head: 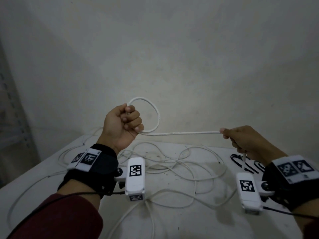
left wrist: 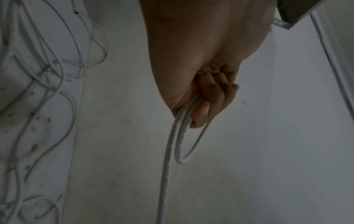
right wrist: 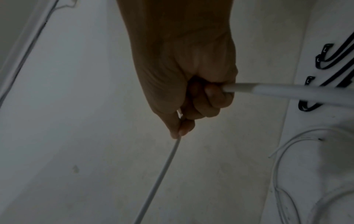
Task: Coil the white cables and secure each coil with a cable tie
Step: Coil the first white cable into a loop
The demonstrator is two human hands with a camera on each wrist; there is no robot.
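Note:
My left hand [head: 128, 120] is raised above the table and grips a white cable [head: 181, 133] that forms one small loop [head: 151, 111] beyond its fingers. From the loop the cable runs straight to the right into my right hand [head: 241, 138], which holds it in a fist with thumb and forefinger pinching it. Below that fist the cable drops toward the table. The left wrist view has the loop [left wrist: 191, 145] coming out of my left hand [left wrist: 208, 104]. In the right wrist view my right hand [right wrist: 195, 106] grips the cable [right wrist: 162, 171]. Black cable ties [head: 241, 161] lie at the right.
More white cables [head: 172, 168] lie tangled across the white table [head: 43, 171]. A bare wall [head: 172, 49] rises directly behind the table's far edge. A metal shelf frame [head: 12, 118] stands at the left.

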